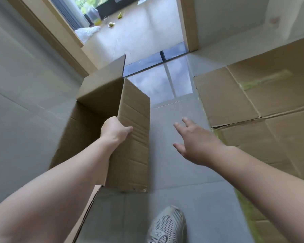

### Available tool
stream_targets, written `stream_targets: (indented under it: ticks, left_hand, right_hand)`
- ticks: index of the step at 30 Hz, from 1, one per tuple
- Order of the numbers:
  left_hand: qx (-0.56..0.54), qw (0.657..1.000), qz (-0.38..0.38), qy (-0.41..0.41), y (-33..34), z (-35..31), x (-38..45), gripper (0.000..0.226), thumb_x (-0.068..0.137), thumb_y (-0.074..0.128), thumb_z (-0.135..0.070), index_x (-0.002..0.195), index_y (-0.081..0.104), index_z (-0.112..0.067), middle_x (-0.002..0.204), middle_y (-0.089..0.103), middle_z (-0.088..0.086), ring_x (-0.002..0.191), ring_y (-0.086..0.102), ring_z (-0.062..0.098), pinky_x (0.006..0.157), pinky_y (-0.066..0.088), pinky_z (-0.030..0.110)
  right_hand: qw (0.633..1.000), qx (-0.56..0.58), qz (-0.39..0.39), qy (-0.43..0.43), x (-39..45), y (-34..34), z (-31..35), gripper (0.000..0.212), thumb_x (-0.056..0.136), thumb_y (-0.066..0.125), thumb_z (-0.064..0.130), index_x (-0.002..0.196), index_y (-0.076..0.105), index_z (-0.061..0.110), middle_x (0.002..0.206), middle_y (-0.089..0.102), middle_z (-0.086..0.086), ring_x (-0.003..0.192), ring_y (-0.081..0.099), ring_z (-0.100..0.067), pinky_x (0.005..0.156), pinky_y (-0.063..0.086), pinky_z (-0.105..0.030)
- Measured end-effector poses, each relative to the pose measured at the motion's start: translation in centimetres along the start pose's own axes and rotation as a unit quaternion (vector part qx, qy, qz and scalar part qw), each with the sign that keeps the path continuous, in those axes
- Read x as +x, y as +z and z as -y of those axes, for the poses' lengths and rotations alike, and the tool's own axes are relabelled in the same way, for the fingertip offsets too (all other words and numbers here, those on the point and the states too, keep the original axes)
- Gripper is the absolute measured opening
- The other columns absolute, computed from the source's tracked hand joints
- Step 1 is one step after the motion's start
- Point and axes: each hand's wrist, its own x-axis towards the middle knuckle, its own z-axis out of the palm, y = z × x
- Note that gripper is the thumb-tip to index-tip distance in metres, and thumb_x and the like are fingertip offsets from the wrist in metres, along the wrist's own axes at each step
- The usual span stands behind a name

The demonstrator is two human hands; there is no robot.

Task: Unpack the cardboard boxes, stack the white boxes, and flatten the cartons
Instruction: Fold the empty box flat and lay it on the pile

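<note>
Now I hold an open carton on the floor.
My left hand [115,129] grips the carton [112,123] wall; my right hand [194,143] hangs spread beside it.

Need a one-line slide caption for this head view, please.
Left hand grips the open carton's wall; right hand reaches open over the floor beside flattened cartons.

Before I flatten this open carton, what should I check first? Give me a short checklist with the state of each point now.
1. Left hand grips the open carton by its wall edge: ok.
2. Right hand free, fingers spread, touching nothing: ok.
3. Carton empty: what shows inside is bare; the bottom is hidden: cannot tell.
4. Floor beside the carton bare: ok.
5. Shoe apart from the carton: ok.
6. Flattened cartons lie to the right, ready to take this one: ok.
</note>
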Motion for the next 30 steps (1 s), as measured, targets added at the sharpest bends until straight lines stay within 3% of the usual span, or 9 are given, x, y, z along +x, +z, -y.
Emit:
stream_targets:
  ticks: [3,7,11,16,19,21,25,27,30]
  left_hand:
    - [-0.033,0.994,0.002,0.102,-0.3,-8.3,-1.4,0.032,0.078,0.075,-0.039,0.093,0.062,-0.014,0.086,0.065,-0.001,0.079,0.063,0.019,0.063,0.045,0.028]
    - [-0.149,0.961,0.033,0.229,-1.4,-19.6,-5.5,0.035,0.076,0.078,-0.038,0.101,0.065,-0.017,0.095,0.069,-0.003,0.087,0.067,0.016,0.083,0.055,0.036]
    - [-0.288,0.893,0.083,0.337,-2.8,-30.2,-11.3,0.036,0.07,0.081,-0.037,0.099,0.068,-0.02,0.091,0.072,-0.007,0.083,0.069,0.01,0.08,0.057,0.037]
    - [-0.422,0.787,0.163,0.419,-3.4,-41.1,-21.0,0.029,0.072,0.079,-0.033,0.095,0.07,-0.018,0.086,0.074,-0.006,0.077,0.071,0.009,0.075,0.06,0.035]
    - [-0.531,0.691,0.256,0.418,-4.1,-45.4,-27.1,0.027,0.078,0.077,-0.03,0.098,0.069,-0.015,0.089,0.075,-0.003,0.081,0.072,0.013,0.076,0.06,0.037]
    - [-0.596,0.626,0.322,0.386,-4.3,-47.1,-30.3,0.03,0.081,0.075,-0.03,0.103,0.066,-0.013,0.094,0.075,0.0,0.085,0.072,0.015,0.079,0.059,0.038]
    - [-0.652,0.535,0.481,0.239,-1.5,-47.1,-33.1,0.037,0.085,0.067,-0.045,0.111,0.059,-0.019,0.107,0.071,0.002,0.093,0.071,0.019,0.076,0.059,0.041]
    - [-0.651,0.543,0.505,0.161,1.4,-46.1,-33.0,0.043,0.083,0.06,-0.058,0.109,0.056,-0.024,0.112,0.067,0.001,0.096,0.068,0.02,0.072,0.059,0.04]
    - [-0.573,0.663,0.477,0.063,7.2,-43.1,-31.2,0.065,0.079,0.052,-0.072,0.114,0.056,-0.017,0.109,0.065,0.002,0.096,0.064,0.023,0.078,0.056,0.041]
  right_hand:
    - [0.999,-0.001,-0.014,0.046,-1.3,-2.5,-3.3,0.056,0.097,0.045,0.041,0.144,0.027,0.018,0.152,0.022,-0.015,0.132,0.037,-0.034,0.105,0.037,-0.039]
    - [0.99,0.037,-0.052,0.123,-5.1,-6.5,-8.0,0.072,0.094,0.046,0.052,0.151,0.013,0.022,0.151,0.022,-0.013,0.132,0.038,-0.033,0.106,0.037,-0.039]
    - [0.953,0.141,-0.147,0.225,-10.8,-11.3,-13.4,0.097,0.087,0.041,0.068,0.15,-0.018,0.024,0.159,0.011,-0.003,0.137,0.034,-0.026,0.11,0.033,-0.035]
    - [0.865,0.201,-0.346,0.303,-21.6,-17.9,-18.8,0.124,0.053,0.039,0.094,0.151,0.0,0.03,0.154,0.024,0.0,0.133,0.039,-0.024,0.11,0.036,-0.041]
    - [0.794,0.152,-0.496,0.317,-29.0,-22.5,-19.9,0.12,0.049,0.046,0.093,0.149,0.014,0.035,0.149,0.031,-0.003,0.13,0.043,-0.025,0.109,0.036,-0.041]
    - [0.765,0.07,-0.553,0.323,-33.3,-25.7,-19.6,0.113,0.051,0.05,0.09,0.147,0.019,0.039,0.149,0.029,-0.006,0.133,0.038,-0.028,0.112,0.032,-0.044]
    - [0.772,-0.127,-0.502,0.369,-37.1,-30.2,-17.0,0.106,0.054,0.048,0.088,0.147,0.024,0.041,0.152,0.018,-0.014,0.137,0.029,-0.038,0.112,0.029,-0.05]
    - [0.785,-0.223,-0.43,0.386,-36.1,-30.3,-15.9,0.1,0.061,0.053,0.083,0.147,0.027,0.039,0.152,0.016,-0.017,0.136,0.028,-0.039,0.111,0.029,-0.049]
    - [0.812,-0.314,-0.3,0.39,-32.2,-27.2,-16.2,0.092,0.07,0.054,0.078,0.148,0.025,0.039,0.151,0.017,-0.019,0.132,0.029,-0.04,0.107,0.028,-0.047]
